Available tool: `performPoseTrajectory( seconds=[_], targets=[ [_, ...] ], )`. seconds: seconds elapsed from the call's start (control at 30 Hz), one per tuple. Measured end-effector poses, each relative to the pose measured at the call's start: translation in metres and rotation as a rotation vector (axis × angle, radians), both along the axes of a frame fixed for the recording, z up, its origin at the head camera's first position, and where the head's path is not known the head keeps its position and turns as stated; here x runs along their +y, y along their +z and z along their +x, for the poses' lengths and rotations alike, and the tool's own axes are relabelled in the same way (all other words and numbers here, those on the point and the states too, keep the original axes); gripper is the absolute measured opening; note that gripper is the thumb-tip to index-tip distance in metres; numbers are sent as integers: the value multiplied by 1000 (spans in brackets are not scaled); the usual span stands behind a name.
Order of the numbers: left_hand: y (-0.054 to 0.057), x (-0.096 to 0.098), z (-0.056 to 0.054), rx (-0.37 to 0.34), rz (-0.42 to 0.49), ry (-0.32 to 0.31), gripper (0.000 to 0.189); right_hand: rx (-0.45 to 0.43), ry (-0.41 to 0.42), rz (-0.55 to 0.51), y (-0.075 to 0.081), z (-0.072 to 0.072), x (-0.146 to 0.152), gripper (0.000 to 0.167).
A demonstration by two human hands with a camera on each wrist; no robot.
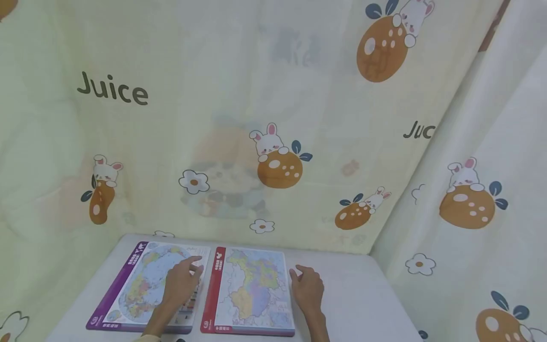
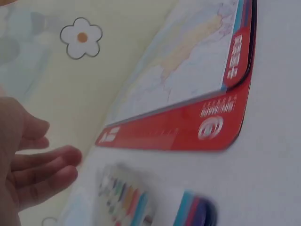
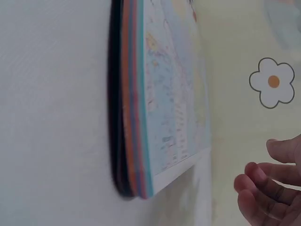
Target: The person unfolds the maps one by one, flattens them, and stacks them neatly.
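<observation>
Your left hand [image 1: 181, 282] and right hand [image 1: 308, 288] are empty, fingers loosely bent; best take the flat red-bordered rectangular map board [image 1: 254, 287] by opposite edges.

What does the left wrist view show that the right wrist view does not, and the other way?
Only the left wrist view: the left hand, the white logo on the red border, and a blurred part of a second map board.
Only the right wrist view: the right hand and the corner away from the red border.
Both: the red-bordered map board, white table and a flower print.
</observation>
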State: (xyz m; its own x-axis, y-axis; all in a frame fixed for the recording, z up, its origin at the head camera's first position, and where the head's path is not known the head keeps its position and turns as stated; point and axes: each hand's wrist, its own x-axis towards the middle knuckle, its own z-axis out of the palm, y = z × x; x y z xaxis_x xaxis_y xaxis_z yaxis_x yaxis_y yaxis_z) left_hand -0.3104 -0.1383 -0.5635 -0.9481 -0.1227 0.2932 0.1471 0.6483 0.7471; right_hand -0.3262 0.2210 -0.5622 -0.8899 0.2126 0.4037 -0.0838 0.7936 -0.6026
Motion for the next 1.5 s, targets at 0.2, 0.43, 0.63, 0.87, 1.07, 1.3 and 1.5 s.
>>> performPoseTrajectory(
  seconds=[0.2,0.43,0.63,0.87,1.07,1.3,1.5],
  targets=[
    [-10,24,-6,-53,71,10,42,-55,65,-145,-12,3,3,38],
    [-16,47,-8,-152,108,-63,43,-114,70,-128,-26,6,1,44],
    [-16,55,-7,-140,70,-54,35,-193,78,-76,-33,9,0,50],
    [-12,57,-9,-165,104,-68,39,-238,103,8,-34,6,-1,51],
    [-11,58,-11,-197,147,-46,50,-242,111,18,-32,10,-3,51],
    [-7,57,-14,-268,285,-18,55,-235,110,8,-29,12,-3,53],
    [-7,52,-18,-326,379,-16,60,-176,213,-59,-33,10,8,50]
  ],
)
